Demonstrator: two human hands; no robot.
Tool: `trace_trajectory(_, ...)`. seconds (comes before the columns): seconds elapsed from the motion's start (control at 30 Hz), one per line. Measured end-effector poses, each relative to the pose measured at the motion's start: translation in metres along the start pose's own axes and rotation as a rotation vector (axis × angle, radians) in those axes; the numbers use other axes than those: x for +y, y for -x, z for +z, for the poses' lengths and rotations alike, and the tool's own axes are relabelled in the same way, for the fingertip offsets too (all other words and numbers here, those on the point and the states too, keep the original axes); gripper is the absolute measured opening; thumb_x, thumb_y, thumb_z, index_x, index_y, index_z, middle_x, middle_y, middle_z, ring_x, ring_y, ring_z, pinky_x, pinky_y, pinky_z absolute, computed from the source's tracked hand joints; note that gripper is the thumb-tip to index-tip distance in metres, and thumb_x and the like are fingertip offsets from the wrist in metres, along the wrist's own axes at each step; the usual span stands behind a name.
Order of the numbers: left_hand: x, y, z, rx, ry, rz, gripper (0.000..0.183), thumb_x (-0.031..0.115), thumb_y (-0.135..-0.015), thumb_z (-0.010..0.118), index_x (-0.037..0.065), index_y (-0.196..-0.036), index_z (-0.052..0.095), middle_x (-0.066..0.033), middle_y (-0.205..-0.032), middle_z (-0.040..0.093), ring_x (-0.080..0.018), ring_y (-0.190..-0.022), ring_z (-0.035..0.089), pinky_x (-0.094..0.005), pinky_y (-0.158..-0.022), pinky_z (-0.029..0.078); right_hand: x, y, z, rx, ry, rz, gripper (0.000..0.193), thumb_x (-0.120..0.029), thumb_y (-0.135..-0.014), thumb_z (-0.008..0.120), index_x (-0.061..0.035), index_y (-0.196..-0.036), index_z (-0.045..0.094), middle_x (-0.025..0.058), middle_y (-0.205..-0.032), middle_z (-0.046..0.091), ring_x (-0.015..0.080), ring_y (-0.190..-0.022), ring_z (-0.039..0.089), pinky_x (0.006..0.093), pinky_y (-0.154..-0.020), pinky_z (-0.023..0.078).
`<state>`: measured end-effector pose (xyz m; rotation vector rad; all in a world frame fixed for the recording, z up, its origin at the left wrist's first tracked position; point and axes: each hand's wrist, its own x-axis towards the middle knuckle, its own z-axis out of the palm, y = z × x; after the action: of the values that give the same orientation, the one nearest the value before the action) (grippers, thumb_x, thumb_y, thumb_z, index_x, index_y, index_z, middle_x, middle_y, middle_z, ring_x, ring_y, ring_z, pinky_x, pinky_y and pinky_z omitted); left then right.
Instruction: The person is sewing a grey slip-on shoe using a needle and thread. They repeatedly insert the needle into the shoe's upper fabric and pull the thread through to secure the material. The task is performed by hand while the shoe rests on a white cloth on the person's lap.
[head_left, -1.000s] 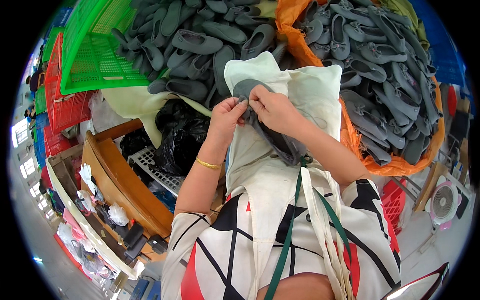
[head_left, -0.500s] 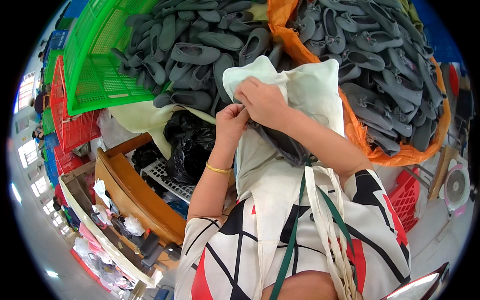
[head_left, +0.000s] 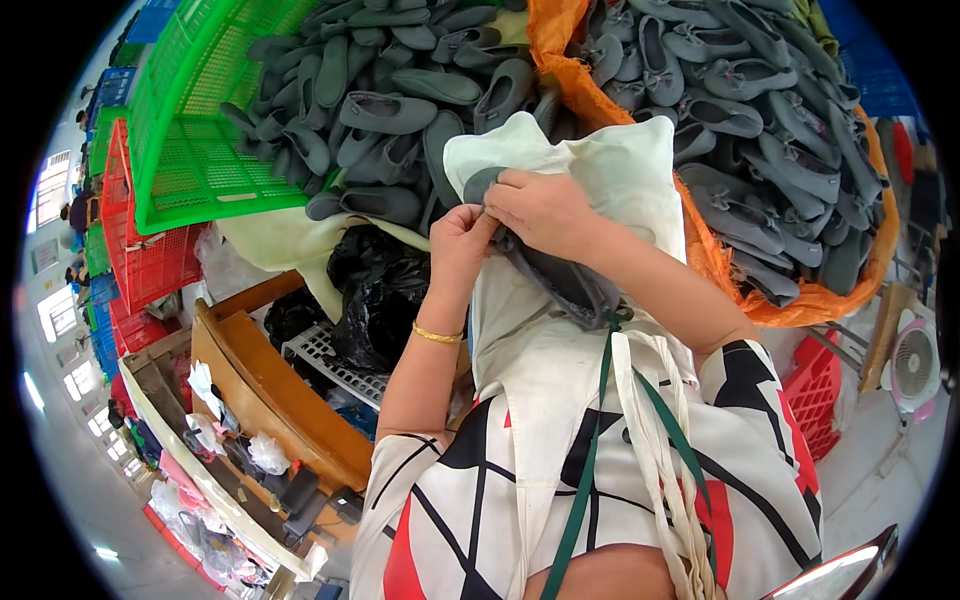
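Observation:
A dark grey slip-on shoe [head_left: 562, 281] lies over the white cloth [head_left: 632, 170] on my lap, its toe pointing away from me and its opening facing up. My right hand [head_left: 543, 212] bends over the shoe's front end, fingers closed on it. From the left, my left hand [head_left: 461, 240] pinches the same end, its fingertips meeting those of the right. Any small part between the fingertips is hidden. A bit of the grey toe shows beyond the knuckles.
Ahead on the left, a green crate [head_left: 200, 165] stands beside heaped grey shoes [head_left: 390, 112]. An orange sack [head_left: 712, 250] at the right holds several more. Left of me are a black plastic bag [head_left: 375, 285] and a wooden drawer [head_left: 285, 390]. A fan [head_left: 914, 362] stands far right.
My right hand has dropped slightly and turned flatter over the shoe, uncovering some of its toe. The left hand has barely moved and keeps its pinch.

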<state>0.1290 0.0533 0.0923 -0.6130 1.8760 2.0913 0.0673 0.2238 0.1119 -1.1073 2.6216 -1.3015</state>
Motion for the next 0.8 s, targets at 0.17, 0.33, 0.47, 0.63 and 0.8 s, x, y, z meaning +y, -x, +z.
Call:
trace_trajectory(0.17,-0.013,-0.002,-0.007,0.015,-0.031,0.059,0.022,0.023,-0.094,0.071,0.004,-0.085,0.065,0.0028,-0.068,0.060,-0.0049,-0.054,0.048,-0.0200,-0.052,0.038,-0.024,-0.026,0.007,0.165,-0.473,0.070,0.011,-0.014,-0.095,0.061,-0.0063,-0.088,0.058,0.0058,-0.084,0.064,0.0205,-0.066,0.066,0.0289,-0.056,0.049)
trace_trajectory(0.33,-0.003,0.017,0.006,0.134,-0.580,0.387,0.025,0.020,-0.087,0.076,0.000,-0.093,0.062,-0.0033,-0.082,0.059,-0.0128,-0.066,0.055,-0.0272,-0.060,0.046,0.007,-0.010,-0.027,-0.008,-1.341,0.718,0.015,-0.023,-0.103,0.056,-0.0089,-0.101,0.055,0.0030,-0.080,0.068,0.0105,-0.060,0.065,0.0240,-0.051,0.052)
trace_trajectory(0.47,-0.005,0.017,-0.007,0.040,-0.559,0.440,0.027,0.012,-0.085,0.078,-0.001,-0.103,0.062,-0.0052,-0.094,0.058,-0.0131,-0.078,0.059,-0.0267,-0.071,0.051,0.052,0.031,-0.074,0.213,-1.541,0.662,0.014,-0.021,-0.101,0.057,-0.0074,-0.100,0.056,0.0004,-0.070,0.060,0.0133,-0.060,0.062,0.0287,-0.058,0.057)
trace_trajectory(0.63,-0.002,0.024,-0.017,0.037,-0.550,0.466,0.027,0.011,-0.086,0.077,0.000,-0.106,0.062,-0.0050,-0.090,0.059,-0.0153,-0.078,0.060,-0.0285,-0.070,0.051,0.116,0.063,-0.204,1.192,-1.225,0.763,0.017,0.006,-0.089,0.055,-0.0025,-0.074,0.053,0.0073,-0.065,0.054,0.0187,-0.063,0.058,0.0450,-0.098,0.053)
trace_trajectory(0.8,-0.012,0.030,0.002,0.278,-1.069,1.095,0.025,0.003,-0.081,0.071,0.006,-0.105,0.064,-0.0073,-0.086,0.058,-0.0263,-0.077,0.058,-0.0377,-0.069,0.048,0.150,0.119,-0.281,1.366,-0.695,0.319,0.021,0.002,-0.094,0.053,-0.0033,-0.074,0.052,0.0049,-0.066,0.053,0.0155,-0.060,0.052,0.0483,-0.098,0.053)
